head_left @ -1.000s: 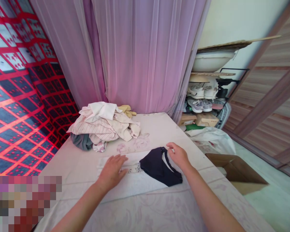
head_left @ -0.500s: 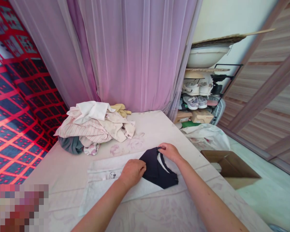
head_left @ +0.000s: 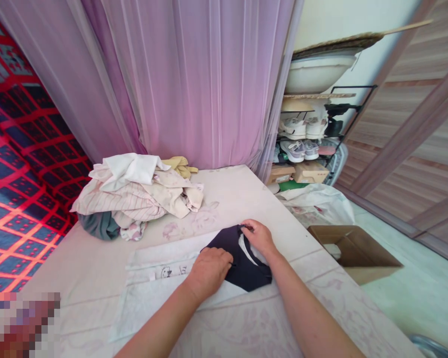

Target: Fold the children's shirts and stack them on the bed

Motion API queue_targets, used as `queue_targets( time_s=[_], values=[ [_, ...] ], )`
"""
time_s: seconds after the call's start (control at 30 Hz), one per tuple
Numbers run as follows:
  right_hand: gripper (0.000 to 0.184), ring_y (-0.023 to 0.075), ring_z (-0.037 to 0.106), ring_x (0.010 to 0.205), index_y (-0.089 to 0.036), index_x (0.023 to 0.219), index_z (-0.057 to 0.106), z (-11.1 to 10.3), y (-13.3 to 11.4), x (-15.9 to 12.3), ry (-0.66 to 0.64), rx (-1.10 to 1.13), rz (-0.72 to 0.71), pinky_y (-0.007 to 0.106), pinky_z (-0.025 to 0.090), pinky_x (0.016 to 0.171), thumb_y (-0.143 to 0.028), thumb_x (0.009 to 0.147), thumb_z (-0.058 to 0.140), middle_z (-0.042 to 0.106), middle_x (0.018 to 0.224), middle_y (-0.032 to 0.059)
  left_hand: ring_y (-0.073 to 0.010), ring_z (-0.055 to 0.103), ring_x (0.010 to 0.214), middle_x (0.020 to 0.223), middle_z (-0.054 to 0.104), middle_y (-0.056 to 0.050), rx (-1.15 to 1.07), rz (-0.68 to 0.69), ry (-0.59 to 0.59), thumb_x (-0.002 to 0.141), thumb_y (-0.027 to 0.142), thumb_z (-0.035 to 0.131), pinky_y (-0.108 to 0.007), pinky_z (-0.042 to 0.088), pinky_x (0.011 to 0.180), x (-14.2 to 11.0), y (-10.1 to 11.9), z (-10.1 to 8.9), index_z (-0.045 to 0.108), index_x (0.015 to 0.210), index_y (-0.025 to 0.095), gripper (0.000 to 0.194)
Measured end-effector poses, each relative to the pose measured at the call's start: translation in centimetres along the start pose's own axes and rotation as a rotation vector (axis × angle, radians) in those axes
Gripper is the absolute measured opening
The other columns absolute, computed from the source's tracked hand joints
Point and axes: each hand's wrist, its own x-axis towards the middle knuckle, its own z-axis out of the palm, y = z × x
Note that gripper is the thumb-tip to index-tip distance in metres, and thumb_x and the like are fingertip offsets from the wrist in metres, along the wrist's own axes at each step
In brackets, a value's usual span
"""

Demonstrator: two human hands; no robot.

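Navy cloth [head_left: 244,272] newly under left hand [head_left: 210,269]

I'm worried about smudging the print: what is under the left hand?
Under the left hand lies the garment, where its dark and pale parts meet. Some print shows beside the hand; the cloth directly beneath, and any print there, is covered.

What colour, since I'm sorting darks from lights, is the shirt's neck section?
The neck section is dark navy, almost black, best seen in the head view.
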Motion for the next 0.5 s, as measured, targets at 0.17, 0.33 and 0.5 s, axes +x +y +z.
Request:
queue_targets(
  time_s=[0.17, 0.33, 0.5],
  values=[
    [0.019, 0.0169, 0.062, 0.083, -0.025, 0.090, 0.068, 0.0, -0.1, -0.1, 0.016, -0.034, -0.021, 0.029, 0.045, 0.081, -0.026, 0.077, 0.054, 0.070, 0.089, 0.0009, -0.0144, 0.055, 0.068, 0.073, 0.057, 0.001, -0.479, -0.390, 0.512, 0.089, 0.034, 0.037, -0.025, 0.043, 0.064, 0.2, -3.1, -0.9, 0.049, 0.090, 0.023, 0.017],
    [0.020, 0.0171, 0.062, 0.084, -0.025, 0.091, 0.068, -0.1, -0.2, -0.1, 0.012, -0.072, -0.068, 0.029, 0.044, 0.083, -0.025, 0.078, 0.053, 0.070, 0.091, 0.0012, -0.0119, 0.051, 0.061, 0.068, 0.053, 0.003, -0.739, -0.435, 0.646, 0.083, 0.039, 0.044, -0.022, 0.042, 0.058, 1.7, -5.0, -2.0, 0.050, 0.085, 0.021, 0.019],
    [0.019, 0.0170, 0.062, 0.086, -0.024, 0.088, 0.069, -0.2, -0.3, -0.2, 0.029, -0.070, -0.105, 0.028, 0.044, 0.083, -0.025, 0.080, 0.051, 0.070, 0.091, 0.0017, -0.0120, 0.052, 0.063, 0.068, 0.056, 0.003, -0.696, -0.409, 0.662, 0.085, 0.038, 0.044, -0.023, 0.043, 0.061, 2.0, -4.3, -2.9, 0.054, 0.085, 0.020, 0.020]
  ],
)
